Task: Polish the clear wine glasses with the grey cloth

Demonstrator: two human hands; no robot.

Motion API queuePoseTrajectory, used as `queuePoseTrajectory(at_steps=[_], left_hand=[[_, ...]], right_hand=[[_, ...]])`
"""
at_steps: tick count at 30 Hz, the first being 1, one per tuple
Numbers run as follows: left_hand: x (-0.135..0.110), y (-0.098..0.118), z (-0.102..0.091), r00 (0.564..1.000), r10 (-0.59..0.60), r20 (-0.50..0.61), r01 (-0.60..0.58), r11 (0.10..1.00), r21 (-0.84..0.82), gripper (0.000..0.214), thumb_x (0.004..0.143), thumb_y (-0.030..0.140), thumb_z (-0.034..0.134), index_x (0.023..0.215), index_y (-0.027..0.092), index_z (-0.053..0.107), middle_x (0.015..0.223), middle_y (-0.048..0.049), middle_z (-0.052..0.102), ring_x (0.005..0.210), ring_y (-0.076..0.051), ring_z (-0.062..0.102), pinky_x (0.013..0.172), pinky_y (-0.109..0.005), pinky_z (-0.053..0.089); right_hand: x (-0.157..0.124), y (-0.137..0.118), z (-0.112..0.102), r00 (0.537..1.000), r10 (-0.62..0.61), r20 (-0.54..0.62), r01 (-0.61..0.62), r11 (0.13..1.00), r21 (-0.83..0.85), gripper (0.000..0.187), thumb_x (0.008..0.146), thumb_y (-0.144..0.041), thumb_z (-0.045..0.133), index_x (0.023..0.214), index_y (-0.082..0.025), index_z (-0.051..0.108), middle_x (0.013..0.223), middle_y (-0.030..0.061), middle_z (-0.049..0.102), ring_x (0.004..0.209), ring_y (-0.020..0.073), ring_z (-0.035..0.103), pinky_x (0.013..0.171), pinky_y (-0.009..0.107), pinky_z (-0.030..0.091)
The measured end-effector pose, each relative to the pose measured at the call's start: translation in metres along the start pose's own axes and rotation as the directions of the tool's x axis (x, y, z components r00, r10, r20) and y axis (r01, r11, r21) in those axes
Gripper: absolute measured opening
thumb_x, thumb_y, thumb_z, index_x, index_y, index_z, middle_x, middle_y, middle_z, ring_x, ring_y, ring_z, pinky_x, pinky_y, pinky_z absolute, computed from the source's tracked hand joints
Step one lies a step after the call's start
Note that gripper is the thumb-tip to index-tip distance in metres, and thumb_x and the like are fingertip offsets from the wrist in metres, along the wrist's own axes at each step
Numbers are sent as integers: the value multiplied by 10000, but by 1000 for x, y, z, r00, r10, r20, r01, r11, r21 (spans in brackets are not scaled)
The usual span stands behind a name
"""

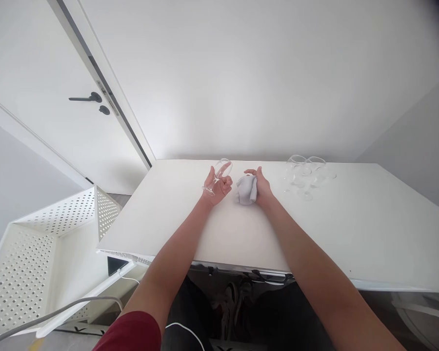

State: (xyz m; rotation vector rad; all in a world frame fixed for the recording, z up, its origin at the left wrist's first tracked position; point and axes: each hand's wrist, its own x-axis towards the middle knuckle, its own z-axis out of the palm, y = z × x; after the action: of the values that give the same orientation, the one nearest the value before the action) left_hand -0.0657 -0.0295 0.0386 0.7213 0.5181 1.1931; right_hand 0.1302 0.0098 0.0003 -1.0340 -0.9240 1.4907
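A clear stemmed glass [224, 167] lies tilted in my left hand [218, 189], its bowl pointing up and away and its foot near my wrist. The fingers curl around the stem and lower bowl. Beside it, my right hand [262, 187] grips a folded light grey cloth [246, 189], which hangs toward the left hand. Cloth and glass are apart. To the right of the right hand, several more clear stemmed glasses [305, 171] stand close together on the white table [351, 229]; their outlines overlap, so they are hard to separate.
A plain white wall [249, 83] rises behind the table. At the left is a white door with a black handle [91, 97]. A white perforated rack [20, 273] stands by the table's left end, with a grey cable [69, 304] crossing in front.
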Motion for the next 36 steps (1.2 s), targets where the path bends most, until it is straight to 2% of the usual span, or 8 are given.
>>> queuePoseTrajectory(at_steps=[8, 12, 15, 18, 22, 26, 32, 36], left_hand=[[0, 0, 0, 998, -31, -58, 28, 998, -64, 610, 875, 530, 656, 1438, 346, 511, 933, -60, 633, 558, -96, 445, 439, -209, 322], [1, 1, -2, 999, -40, -26, 39, 998, -54, 585, 880, 492, 642, 1417, 289, 533, 939, -82, 645, 559, -98, 454, 413, -204, 296], [-1, -1, 1, 999, 42, -1, -41, 991, 129, 673, 835, 492, 716, 1444, 308, 498, 1000, -86, 674, 618, -117, 536, 469, -221, 390], [-4, -7, 6, 972, 232, -23, -203, 891, 407, 725, 742, 400, 838, 1395, 330, 531, 1029, -56, 697, 656, -117, 578, 559, -239, 465], [-4, -15, 8, 910, 409, -69, -269, 709, 652, 579, 596, 224, 929, 1117, 299, 689, 1019, -22, 715, 668, -96, 571, 628, -222, 468], [-3, -19, 7, 878, 467, -109, -243, 629, 739, 524, 566, 184, 938, 1029, 322, 736, 1000, 3, 728, 685, -105, 588, 669, -235, 482], [2, -21, -1, 882, 469, -50, -159, 396, 904, 547, 674, 377, 888, 1190, 352, 709, 1046, -2, 757, 634, -105, 565, 726, -297, 542], [4, -24, -8, 885, 464, -39, -151, 364, 919, 555, 708, 450, 857, 1230, 348, 701, 1074, -11, 760, 622, -99, 556, 729, -307, 562]], right_hand=[[-1, -5, -1, 988, -66, 142, 48, 991, 123, 425, 691, -347, 871, 1054, -186, 720, 990, 52, 704, 868, 188, 646, 747, 317, 546], [-1, -6, -5, 985, -151, 86, 129, 966, 223, 333, 667, -275, 847, 954, -220, 689, 1021, 37, 695, 911, 201, 645, 762, 331, 548], [1, -6, -8, 983, -185, -10, 180, 942, 282, 351, 623, -215, 831, 909, -250, 631, 1003, -6, 668, 889, 170, 637, 740, 294, 542], [3, -7, -11, 966, -236, -101, 256, 922, 291, 461, 632, -236, 838, 1038, -281, 624, 1037, -9, 665, 954, 167, 640, 821, 305, 544], [2, -9, -9, 945, -322, -60, 327, 917, 230, 395, 713, -378, 826, 1031, -249, 632, 1106, 49, 679, 1054, 211, 619, 922, 361, 526], [-5, -10, -1, 906, -421, -42, 422, 893, 156, 275, 821, -426, 740, 968, -269, 570, 1017, 10, 631, 975, 177, 596, 883, 324, 508], [-19, -12, 6, 819, -573, 25, 568, 805, -170, 269, 871, -429, 666, 958, -275, 464, 879, -18, 563, 804, 161, 533, 750, 297, 454], [-25, -13, 4, 808, -587, 50, 563, 744, -361, 270, 879, -426, 641, 962, -275, 432, 700, -54, 438, 606, 134, 388, 601, 277, 339]])
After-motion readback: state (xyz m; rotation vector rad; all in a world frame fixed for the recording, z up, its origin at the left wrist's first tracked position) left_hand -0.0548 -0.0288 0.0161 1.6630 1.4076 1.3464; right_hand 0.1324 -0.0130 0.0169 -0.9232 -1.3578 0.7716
